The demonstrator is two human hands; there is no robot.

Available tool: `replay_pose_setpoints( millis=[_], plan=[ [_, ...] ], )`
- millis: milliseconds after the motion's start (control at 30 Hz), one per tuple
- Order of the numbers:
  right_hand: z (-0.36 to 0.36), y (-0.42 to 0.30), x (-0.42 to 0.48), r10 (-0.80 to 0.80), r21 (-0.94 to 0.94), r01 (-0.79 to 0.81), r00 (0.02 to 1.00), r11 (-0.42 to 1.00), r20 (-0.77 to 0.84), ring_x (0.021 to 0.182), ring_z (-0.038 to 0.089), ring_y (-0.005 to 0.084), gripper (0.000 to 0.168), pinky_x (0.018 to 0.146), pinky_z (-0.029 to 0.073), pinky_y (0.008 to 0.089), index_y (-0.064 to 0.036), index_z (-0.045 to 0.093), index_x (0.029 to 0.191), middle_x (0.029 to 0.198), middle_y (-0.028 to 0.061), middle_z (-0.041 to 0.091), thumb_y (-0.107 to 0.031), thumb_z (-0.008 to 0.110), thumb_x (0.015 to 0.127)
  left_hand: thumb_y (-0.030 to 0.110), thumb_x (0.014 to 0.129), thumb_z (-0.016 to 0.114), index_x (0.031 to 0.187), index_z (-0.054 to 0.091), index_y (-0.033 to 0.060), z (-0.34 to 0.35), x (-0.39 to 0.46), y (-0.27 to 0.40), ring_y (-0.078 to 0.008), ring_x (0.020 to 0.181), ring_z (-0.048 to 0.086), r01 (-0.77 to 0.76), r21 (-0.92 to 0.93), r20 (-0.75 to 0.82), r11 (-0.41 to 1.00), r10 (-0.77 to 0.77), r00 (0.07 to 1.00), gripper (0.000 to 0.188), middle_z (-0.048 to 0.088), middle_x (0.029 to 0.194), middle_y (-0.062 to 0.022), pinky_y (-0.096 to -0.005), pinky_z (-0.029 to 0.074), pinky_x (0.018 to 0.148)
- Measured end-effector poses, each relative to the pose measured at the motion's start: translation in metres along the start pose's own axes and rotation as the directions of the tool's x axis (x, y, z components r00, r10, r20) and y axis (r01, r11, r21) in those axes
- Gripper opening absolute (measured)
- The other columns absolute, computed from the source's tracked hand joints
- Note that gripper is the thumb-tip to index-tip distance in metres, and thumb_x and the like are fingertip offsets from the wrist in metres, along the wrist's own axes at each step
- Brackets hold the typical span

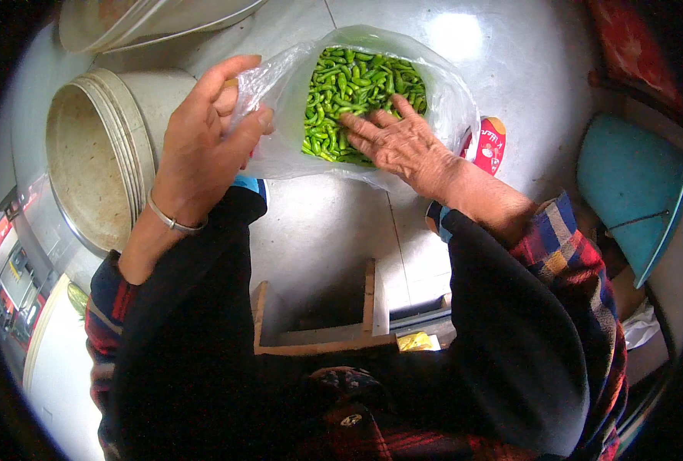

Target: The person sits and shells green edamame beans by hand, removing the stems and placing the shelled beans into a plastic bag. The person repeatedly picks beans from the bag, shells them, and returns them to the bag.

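A clear plastic bag point(272, 141) stands on the floor in front of me with its mouth spread wide. Many small green chili peppers point(341, 80) fill it. My left hand point(209, 115) pinches the bag's left rim between thumb and fingers, and a metal bangle circles that wrist. Inside the mouth, my right hand point(396, 138) rests palm down on the peppers with fingers spread; its fingertips touch them and grip none that I can see. The underside of that hand is hidden.
A dirty white plastic bucket point(105, 150) lies on its side at the left, near another pale container point(145, 23). To the right are a teal dustpan-like scoop point(632, 184) and a red object point(635, 57). My red shoe point(490, 144) shows beside the bag. A wooden frame point(324, 346) is below me.
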State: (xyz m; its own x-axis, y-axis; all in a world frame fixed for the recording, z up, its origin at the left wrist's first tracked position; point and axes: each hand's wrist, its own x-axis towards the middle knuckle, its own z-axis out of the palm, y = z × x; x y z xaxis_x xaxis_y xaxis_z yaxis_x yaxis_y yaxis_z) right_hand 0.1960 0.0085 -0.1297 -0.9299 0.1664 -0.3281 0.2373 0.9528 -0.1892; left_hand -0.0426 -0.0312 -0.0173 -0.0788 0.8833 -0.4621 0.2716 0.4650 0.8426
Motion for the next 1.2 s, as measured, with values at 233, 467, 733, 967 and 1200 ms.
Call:
replay_pose_setpoints(
  millis=[233,467,733,967,1200],
  plan=[
    [-0.010,0.026,-0.017,0.178,-0.076,-0.183,0.982,0.980,-0.060,0.106,0.048,0.0201,0.030,0.101,0.031,0.0427,-0.007,0.062,0.105,0.128,0.0069,0.044,-0.013,0.054,0.077,-0.001,0.086,0.053,0.130,0.044,0.0071,-0.005,-0.008,0.004,-0.0061,0.069,0.052,-0.043,0.047,-0.058,0.998,0.046,0.997,0.046,0.061,0.081,-0.0037,-0.0186,0.042,0.059],
    [-0.026,0.023,0.003,0.137,0.108,-0.126,0.985,0.986,-0.103,0.093,0.052,0.0206,0.021,0.090,0.038,0.0392,-0.010,0.063,0.092,0.101,0.0069,0.052,-0.016,0.054,0.075,-0.003,0.083,0.050,0.105,0.064,0.0058,-0.018,-0.011,-0.008,-0.0080,0.062,0.052,-0.198,0.287,0.061,0.937,0.188,0.980,0.027,0.059,0.074,-0.0031,-0.0201,0.042,0.054],
    [-0.008,-0.014,0.033,-0.146,-0.001,0.147,0.980,0.989,-0.134,0.114,0.045,0.0192,0.047,0.101,0.027,0.0545,-0.020,0.050,0.127,0.137,0.0012,0.038,-0.019,0.054,0.081,-0.005,0.081,0.051,0.098,0.065,0.0019,-0.014,-0.008,-0.001,-0.0098,0.065,0.055,-0.264,0.290,0.033,0.920,0.265,0.964,0.023,0.062,0.077,-0.0059,-0.0205,0.044,0.057],
    [-0.015,-0.001,-0.002,0.050,0.038,-0.051,0.998,0.998,0.029,0.109,0.046,0.0195,0.040,0.102,0.027,0.0534,-0.019,0.053,0.122,0.131,0.0027,0.043,-0.019,0.052,0.082,-0.004,0.083,0.054,0.099,0.064,0.0005,-0.017,-0.011,-0.005,-0.0113,0.074,0.060,-0.224,0.220,-0.024,0.949,0.234,0.972,0.020,0.063,0.082,-0.0073,-0.0204,0.047,0.065],
    [-0.027,0.010,-0.030,0.207,0.191,-0.218,0.975,0.957,0.078,0.107,0.050,0.0242,0.033,0.093,0.040,0.0436,-0.010,0.058,0.112,0.122,0.0086,0.048,-0.010,0.051,0.080,0.000,0.085,0.056,0.102,0.064,0.0013,-0.015,-0.013,-0.002,-0.0103,0.077,0.061,-0.147,0.190,-0.063,0.971,0.162,0.985,0.019,0.065,0.084,-0.0076,-0.0200,0.048,0.067]
  ],
)
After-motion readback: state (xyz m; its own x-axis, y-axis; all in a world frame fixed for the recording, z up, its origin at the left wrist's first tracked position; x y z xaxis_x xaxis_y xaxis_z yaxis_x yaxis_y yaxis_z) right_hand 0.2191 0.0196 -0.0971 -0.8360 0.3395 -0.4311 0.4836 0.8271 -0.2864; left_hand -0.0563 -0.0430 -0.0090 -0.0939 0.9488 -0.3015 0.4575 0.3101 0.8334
